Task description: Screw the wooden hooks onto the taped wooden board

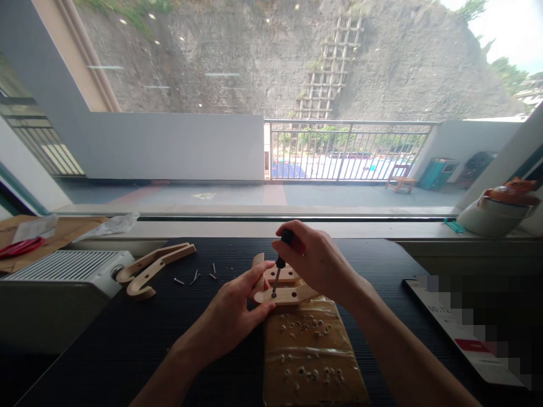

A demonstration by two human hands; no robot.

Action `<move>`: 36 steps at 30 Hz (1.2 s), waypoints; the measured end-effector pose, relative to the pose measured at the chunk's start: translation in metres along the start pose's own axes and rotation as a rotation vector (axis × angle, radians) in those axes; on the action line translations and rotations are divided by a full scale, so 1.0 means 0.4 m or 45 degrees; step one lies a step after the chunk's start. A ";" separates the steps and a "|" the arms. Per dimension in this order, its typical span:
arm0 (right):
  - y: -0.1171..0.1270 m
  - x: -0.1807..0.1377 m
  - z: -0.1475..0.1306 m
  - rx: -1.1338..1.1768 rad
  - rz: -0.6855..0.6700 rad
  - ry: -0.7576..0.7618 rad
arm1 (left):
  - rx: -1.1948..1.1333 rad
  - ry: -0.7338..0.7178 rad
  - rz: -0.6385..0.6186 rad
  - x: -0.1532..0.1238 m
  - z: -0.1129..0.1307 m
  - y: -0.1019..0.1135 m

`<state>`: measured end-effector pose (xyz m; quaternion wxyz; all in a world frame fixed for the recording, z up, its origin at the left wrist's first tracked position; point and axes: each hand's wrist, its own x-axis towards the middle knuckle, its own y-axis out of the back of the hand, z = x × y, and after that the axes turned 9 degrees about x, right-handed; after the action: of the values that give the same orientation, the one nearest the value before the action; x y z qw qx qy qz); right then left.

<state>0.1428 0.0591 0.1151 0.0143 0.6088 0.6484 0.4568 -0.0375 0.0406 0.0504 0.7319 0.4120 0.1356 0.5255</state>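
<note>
Your right hand is closed around the handle of a small screwdriver. The fingers wrap the black-and-red grip from above, and the shaft slants down and to the left. Its tip sits in a hole in the flat base of a wooden hook, which lies across the far end of a scrap board. The board is brownish, peppered with small holes and glossy, as if taped over. It lies lengthwise in front of you on the black table. Your left hand is curled partly shut on the left end of the wooden hook. The thumb presses along the near edge and the fingers reach round the far side, by the upturned curve of the piece. The two hands are close together, with only the screwdriver shaft between them. To your left, well apart from the work, two spare wooden hooks lie side by side on the table, touching each other. A few loose screws are scattered between them and your left hand. Further left, a white radiator stands against the table's edge. On your right, a printed sheet lies at an angle on the table, partly blurred. Beyond it a white pot rests on the window sill.
</note>
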 end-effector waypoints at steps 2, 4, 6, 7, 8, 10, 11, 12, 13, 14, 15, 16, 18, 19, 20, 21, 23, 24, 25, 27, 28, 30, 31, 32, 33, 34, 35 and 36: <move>0.009 -0.002 -0.007 -0.031 -0.025 0.029 | -0.003 -0.001 -0.005 0.000 0.004 0.002; 0.024 -0.006 -0.015 -0.009 -0.100 0.093 | -0.014 -0.001 -0.017 -0.001 0.007 0.004; 0.036 -0.009 -0.021 0.059 -0.172 0.150 | -0.026 -0.005 -0.014 -0.001 0.009 0.006; 0.040 -0.009 -0.022 0.098 -0.190 0.164 | -0.031 -0.007 -0.008 -0.001 0.008 0.006; 0.042 -0.009 -0.022 0.132 -0.199 0.168 | -0.033 -0.009 0.001 -0.001 0.007 0.006; 0.040 -0.007 -0.020 0.168 -0.197 0.151 | -0.032 -0.003 0.015 -0.001 0.004 0.005; 0.038 -0.006 -0.019 0.169 -0.193 0.134 | -0.028 0.003 0.019 -0.001 0.003 0.004; 0.035 -0.005 -0.018 0.164 -0.186 0.117 | -0.025 0.009 0.024 -0.001 0.002 0.003; 0.034 -0.004 -0.017 0.156 -0.176 0.103 | -0.023 0.013 0.027 -0.001 0.002 0.003; 0.033 -0.003 -0.018 0.150 -0.167 0.093 | -0.023 0.016 0.030 -0.001 0.003 0.002; 0.034 -0.003 -0.019 0.152 -0.160 0.092 | -0.024 0.018 0.029 -0.001 0.004 0.002; 0.035 -0.003 -0.021 0.162 -0.161 0.095 | -0.025 0.019 0.027 -0.002 0.005 0.003; 0.040 -0.005 -0.026 0.226 -0.220 0.106 | -0.028 0.022 0.013 -0.002 0.010 0.005; 0.043 -0.006 -0.029 0.266 -0.263 0.104 | -0.030 0.023 0.007 -0.002 0.012 0.006; 0.044 -0.008 -0.031 0.301 -0.292 0.097 | -0.033 0.025 0.004 -0.002 0.014 0.008; 0.044 -0.008 -0.032 0.325 -0.303 0.086 | -0.036 0.027 0.002 -0.002 0.015 0.010; 0.038 -0.008 -0.029 0.334 -0.271 0.071 | -0.041 0.029 0.002 -0.002 0.016 0.011; 0.034 -0.006 -0.025 0.323 -0.239 0.069 | -0.040 0.032 0.005 -0.002 0.015 0.011; 0.028 -0.004 -0.020 0.306 -0.206 0.065 | -0.034 0.038 0.008 -0.002 0.014 0.011; 0.018 0.001 -0.009 0.261 -0.147 0.047 | -0.021 0.049 0.017 -0.003 0.010 0.008; 0.015 0.003 -0.004 0.230 -0.115 0.031 | -0.017 0.052 0.018 -0.003 0.008 0.007; 0.014 0.005 0.000 0.173 -0.067 0.001 | -0.022 0.048 0.011 -0.004 0.005 0.005; 0.016 0.004 -0.002 0.152 -0.063 -0.003 | -0.025 0.041 0.009 -0.004 0.005 0.004; 0.020 0.001 -0.005 0.142 -0.077 -0.001 | -0.025 0.035 0.010 -0.003 0.005 0.005; 0.024 -0.002 -0.010 0.144 -0.104 0.011 | -0.021 0.030 0.011 -0.003 0.007 0.006; 0.029 -0.006 -0.016 0.159 -0.145 0.028 | -0.015 0.029 0.013 -0.002 0.009 0.008; 0.033 -0.009 -0.021 0.185 -0.188 0.049 | -0.006 0.030 0.012 -0.002 0.012 0.010; 0.036 -0.012 -0.026 0.216 -0.223 0.070 | 0.002 0.035 0.007 -0.001 0.015 0.013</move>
<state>0.1493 0.0471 0.1272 -0.0151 0.5362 0.7355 0.4139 -0.0372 0.0380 0.0579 0.7284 0.4056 0.1448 0.5329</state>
